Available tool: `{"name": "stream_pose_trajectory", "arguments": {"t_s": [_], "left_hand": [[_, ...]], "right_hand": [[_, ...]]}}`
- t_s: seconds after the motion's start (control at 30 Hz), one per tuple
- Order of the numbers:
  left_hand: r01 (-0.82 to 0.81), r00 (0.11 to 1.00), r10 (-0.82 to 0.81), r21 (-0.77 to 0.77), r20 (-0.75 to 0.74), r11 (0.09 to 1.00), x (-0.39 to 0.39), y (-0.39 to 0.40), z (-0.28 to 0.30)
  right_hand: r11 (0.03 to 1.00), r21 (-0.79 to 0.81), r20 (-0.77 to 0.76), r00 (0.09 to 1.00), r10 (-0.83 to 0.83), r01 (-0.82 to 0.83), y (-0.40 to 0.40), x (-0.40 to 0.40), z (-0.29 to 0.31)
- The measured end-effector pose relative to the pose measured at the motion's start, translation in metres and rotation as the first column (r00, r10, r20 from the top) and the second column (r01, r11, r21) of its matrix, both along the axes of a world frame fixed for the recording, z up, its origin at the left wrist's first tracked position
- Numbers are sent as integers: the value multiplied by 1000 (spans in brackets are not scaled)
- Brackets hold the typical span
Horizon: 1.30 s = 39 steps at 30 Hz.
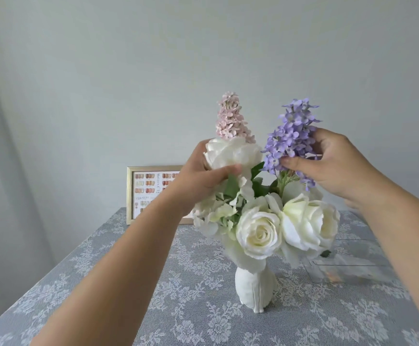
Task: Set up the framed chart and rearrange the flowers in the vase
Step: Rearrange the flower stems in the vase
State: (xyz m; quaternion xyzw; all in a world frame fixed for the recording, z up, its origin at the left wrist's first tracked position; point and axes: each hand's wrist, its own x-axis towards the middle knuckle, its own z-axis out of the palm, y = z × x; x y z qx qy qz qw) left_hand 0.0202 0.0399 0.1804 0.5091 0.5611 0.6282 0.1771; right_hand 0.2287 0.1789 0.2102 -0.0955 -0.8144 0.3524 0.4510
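Observation:
A white vase stands mid-table holding several flowers: two large cream roses in front, a pink spike and a purple spike rising behind. My left hand grips a white bloom at the upper left of the bunch, thumb across its underside. My right hand pinches the purple spike between thumb and fingers. The gold-framed chart stands upright against the wall behind, partly hidden by my left arm.
A grey lace tablecloth covers the table. A clear plastic box lies right of the vase, under my right forearm. A plain wall stands close behind the table.

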Motion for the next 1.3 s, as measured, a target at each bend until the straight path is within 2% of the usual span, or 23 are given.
{"name": "stream_pose_trajectory", "arguments": {"t_s": [0.2,0.37,0.47,0.67,0.83,0.93,1.03,1.13,1.3], "left_hand": [[-24,993,13,-86,-120,996,19,1,-3],[-23,996,21,-15,-84,1000,23,-6,8],[-69,990,68,-6,-125,998,24,-8,12],[-127,967,99,-107,-235,986,31,-13,10],[-262,894,163,-193,-418,946,26,-13,18],[-294,872,150,-254,-465,922,24,-11,20],[-201,880,9,-354,-475,913,19,-16,22],[-25,906,-160,-427,-393,904,7,-30,29],[-69,928,-37,-270,-370,960,-5,-36,37]], "right_hand": [[997,-75,-48,998,28,-31,1,3,-4],[990,-127,-61,997,51,-58,2,4,-5],[985,-151,-73,995,68,-79,1,5,-7],[987,-154,-75,997,22,-33,1,7,-8],[988,-155,-55,998,12,-21,0,10,-9],[987,-161,-42,999,-14,7,-1,11,-8],[986,-164,-37,999,-13,7,-1,12,-7],[987,-154,-36,999,39,-44,-4,13,-7],[987,-139,-22,997,76,-79,-3,15,-6]]}}
